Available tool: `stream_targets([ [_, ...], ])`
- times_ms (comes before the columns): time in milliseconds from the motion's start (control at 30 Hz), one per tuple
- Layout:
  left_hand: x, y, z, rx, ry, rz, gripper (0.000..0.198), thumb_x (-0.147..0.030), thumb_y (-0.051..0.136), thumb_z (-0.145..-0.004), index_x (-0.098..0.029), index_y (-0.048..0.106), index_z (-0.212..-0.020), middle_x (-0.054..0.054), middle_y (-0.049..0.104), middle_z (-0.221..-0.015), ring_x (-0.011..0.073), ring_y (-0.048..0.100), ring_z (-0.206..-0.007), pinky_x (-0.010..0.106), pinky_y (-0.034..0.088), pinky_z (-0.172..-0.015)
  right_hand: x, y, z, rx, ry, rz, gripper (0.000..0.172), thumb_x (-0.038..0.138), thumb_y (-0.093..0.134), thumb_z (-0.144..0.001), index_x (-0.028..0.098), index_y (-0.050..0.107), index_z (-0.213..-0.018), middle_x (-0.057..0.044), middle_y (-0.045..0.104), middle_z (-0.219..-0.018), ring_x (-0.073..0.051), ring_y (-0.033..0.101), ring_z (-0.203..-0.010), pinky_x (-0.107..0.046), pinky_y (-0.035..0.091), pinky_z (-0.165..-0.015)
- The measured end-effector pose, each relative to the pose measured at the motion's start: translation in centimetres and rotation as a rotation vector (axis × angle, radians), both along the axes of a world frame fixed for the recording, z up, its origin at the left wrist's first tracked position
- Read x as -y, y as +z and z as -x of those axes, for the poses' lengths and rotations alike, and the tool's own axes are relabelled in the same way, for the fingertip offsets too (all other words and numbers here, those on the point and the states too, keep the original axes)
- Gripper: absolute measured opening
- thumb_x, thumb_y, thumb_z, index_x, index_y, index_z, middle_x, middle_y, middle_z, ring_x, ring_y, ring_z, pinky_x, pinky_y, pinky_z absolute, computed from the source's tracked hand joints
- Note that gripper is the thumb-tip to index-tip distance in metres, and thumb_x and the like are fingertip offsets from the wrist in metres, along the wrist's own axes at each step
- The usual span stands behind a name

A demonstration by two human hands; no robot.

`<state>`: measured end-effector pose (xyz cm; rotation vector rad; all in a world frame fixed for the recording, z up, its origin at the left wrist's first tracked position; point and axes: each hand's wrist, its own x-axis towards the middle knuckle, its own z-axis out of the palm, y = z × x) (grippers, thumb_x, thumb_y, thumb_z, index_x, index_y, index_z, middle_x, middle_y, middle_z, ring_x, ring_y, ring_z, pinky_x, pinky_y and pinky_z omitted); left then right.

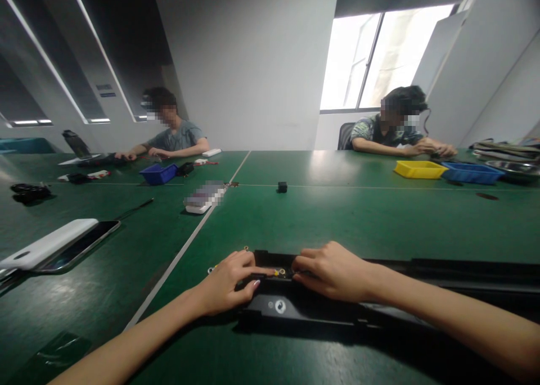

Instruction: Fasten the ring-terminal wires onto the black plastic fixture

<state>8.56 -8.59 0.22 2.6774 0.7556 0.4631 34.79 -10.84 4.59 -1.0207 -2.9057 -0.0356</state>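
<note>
A long black housing (312, 312), shaped like an open channel, lies on the green table in front of me. My left hand (236, 281) grips its left end, thumb on the near wall and index finger stretched inside. Just past that fingertip is a ring terminal (282, 271) with a bit of yellow beside it. My right hand (331, 270) reaches into the channel from the right, its fingers pinched together low inside; what they hold is hidden. Another ring terminal (246, 248) shows behind my left hand, and a further ring end (211, 270) pokes out at its left.
Left on the green table (236, 351) lie a white power bank (54, 241) and a phone (84, 247). Farther off are a white device (205, 198), a small black cube (282, 187), a dark blue bin (158, 173), a yellow bin (419, 170) and a blue bin (471, 172). Two people sit opposite.
</note>
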Motion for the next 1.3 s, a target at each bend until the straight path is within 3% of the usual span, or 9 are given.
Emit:
stream_targets([
  [1300, -0.06, 0.11, 0.10, -0.022, 0.000, 0.041, 0.040, -0.022, 0.038, -0.089, -0.028, 0.050, -0.127, 0.004, 0.046, -0.089, 0.0193, 0.044, -0.084, 0.032, 0.037, -0.078, -0.06, -0.19, -0.01, 0.014, -0.001, -0.041, 0.026, 0.034, 0.037, -0.093, 0.018, 0.056, -0.089, -0.002, 0.061, -0.076, -0.009, 0.046, -0.051, -0.026, 0.019, -0.049],
])
